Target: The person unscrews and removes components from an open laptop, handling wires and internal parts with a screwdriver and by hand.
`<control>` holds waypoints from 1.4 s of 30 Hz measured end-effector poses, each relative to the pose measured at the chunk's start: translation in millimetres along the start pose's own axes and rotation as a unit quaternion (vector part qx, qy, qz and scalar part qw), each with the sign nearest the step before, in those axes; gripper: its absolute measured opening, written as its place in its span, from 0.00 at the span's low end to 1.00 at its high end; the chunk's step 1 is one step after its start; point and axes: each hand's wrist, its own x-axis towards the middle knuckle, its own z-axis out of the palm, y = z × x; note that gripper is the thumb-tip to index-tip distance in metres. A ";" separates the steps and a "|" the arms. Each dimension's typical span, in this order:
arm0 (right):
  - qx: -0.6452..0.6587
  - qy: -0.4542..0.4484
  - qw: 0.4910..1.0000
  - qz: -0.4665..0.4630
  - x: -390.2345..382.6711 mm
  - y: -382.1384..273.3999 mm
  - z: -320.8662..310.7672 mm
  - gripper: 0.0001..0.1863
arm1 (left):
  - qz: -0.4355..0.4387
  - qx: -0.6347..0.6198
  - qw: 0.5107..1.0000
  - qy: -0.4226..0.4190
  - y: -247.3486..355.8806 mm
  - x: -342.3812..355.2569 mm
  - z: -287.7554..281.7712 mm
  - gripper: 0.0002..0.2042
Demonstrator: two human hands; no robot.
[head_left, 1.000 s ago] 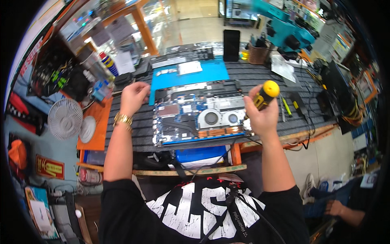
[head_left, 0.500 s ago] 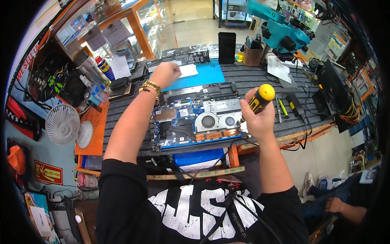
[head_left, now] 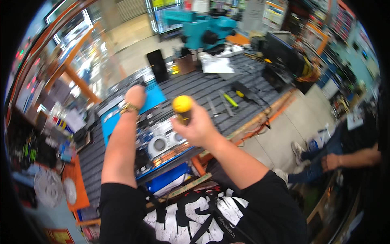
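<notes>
My right hand [head_left: 200, 126] is closed around a screwdriver [head_left: 182, 105] with a yellow-capped black handle. It is above the right part of a laptop base with its cover off [head_left: 163, 140]; the screwdriver's tip is hidden. Two round fans, copper heat pipes and a blue circuit board show inside the laptop. My left hand [head_left: 135, 96], with a gold bracelet at the wrist, reaches over a blue mat [head_left: 154, 96] beyond the laptop. Its fingers are blurred and partly hidden, so I cannot make out what they touch.
A black upright panel [head_left: 157, 66] stands behind the mat, near a brown tool cup [head_left: 186, 63]. A teal microscope [head_left: 203, 32] is at the back. A yellow-green tool [head_left: 230, 100] and tweezers [head_left: 212, 106] lie to the right. Another person sits at far right.
The view has swung to the right, shifting the bench leftward and tilting it. My left hand has moved farther right over the blue mat. The screwdriver stays in my right hand.
</notes>
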 end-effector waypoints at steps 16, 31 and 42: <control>0.081 0.146 0.986 -0.031 7.2 12.6 -45.3 0.13 | 0.115 -0.227 0.967 0.032 64.7 -93.4 -124.9 0.11; 0.234 0.231 0.941 -0.077 19.2 5.2 -83.9 0.13 | 0.176 -0.401 0.892 -0.113 183.3 -168.7 -145.8 0.08; 0.394 0.255 0.872 0.141 14.0 74.5 -153.9 0.14 | 0.062 -0.307 0.948 -0.054 115.8 -121.7 -148.6 0.15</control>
